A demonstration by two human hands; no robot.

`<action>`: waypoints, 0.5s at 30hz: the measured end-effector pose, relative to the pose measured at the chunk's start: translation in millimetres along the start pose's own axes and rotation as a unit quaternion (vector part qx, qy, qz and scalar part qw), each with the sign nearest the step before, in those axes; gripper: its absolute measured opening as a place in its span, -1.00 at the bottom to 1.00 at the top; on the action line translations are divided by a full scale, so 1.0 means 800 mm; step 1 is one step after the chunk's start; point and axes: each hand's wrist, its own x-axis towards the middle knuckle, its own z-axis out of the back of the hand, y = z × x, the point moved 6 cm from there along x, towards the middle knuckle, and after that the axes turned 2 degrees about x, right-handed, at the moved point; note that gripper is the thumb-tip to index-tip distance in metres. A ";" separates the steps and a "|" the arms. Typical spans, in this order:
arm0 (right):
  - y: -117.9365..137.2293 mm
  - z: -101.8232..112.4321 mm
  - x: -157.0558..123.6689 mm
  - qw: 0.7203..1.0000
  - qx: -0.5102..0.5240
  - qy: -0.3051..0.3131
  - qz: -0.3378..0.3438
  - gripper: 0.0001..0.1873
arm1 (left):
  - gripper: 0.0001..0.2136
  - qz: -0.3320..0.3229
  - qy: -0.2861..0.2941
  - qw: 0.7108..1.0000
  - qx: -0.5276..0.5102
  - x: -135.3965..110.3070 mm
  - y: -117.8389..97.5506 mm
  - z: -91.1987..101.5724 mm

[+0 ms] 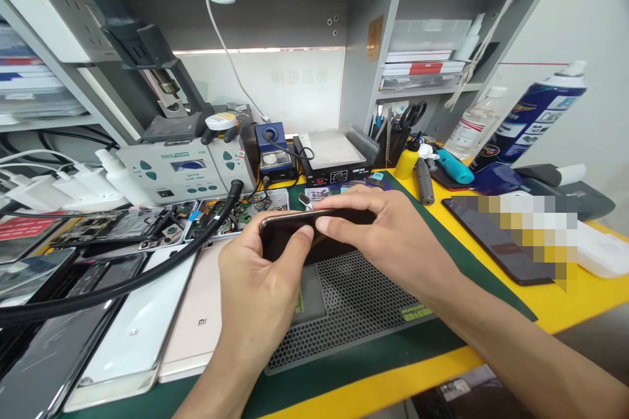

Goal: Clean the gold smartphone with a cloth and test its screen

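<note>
A dark phone (322, 249) is held between two hands, above the honeycomb mat (363, 301). The left hand (268, 294) grips its left end, thumb on the glossy face; the right hand (400, 239) grips the opposite end, thumb tip just beside the left one. A pink panel (196, 321) lies left of the left hand. Sound handling probably calls for even thumb pressure (glass tolerates twisting poorly) and level wrists.

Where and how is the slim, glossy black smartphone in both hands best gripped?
The smartphone probably grips best by its left end, from the left, thumb over the flat front: the thin slab is held crosswise, that end in the left hand.
</note>
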 end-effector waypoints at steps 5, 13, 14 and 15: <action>-0.002 -0.002 -0.001 0.999 0.028 0.004 -0.021 -0.82 | -0.92 -0.019 0.005 0.999 0.047 -0.003 -0.008 0.001; 0.003 0.000 0.002 1.000 -0.012 0.019 0.007 -0.82 | -0.90 -0.014 0.008 0.999 0.033 0.003 -0.005 0.003; 0.004 0.001 0.003 0.999 -0.021 0.037 0.010 -0.76 | -0.89 0.001 0.007 1.000 0.012 0.005 -0.003 0.004; 0.004 0.002 0.004 0.998 -0.032 0.053 0.010 -0.71 | -0.87 0.017 0.007 1.000 -0.011 0.007 0.000 0.004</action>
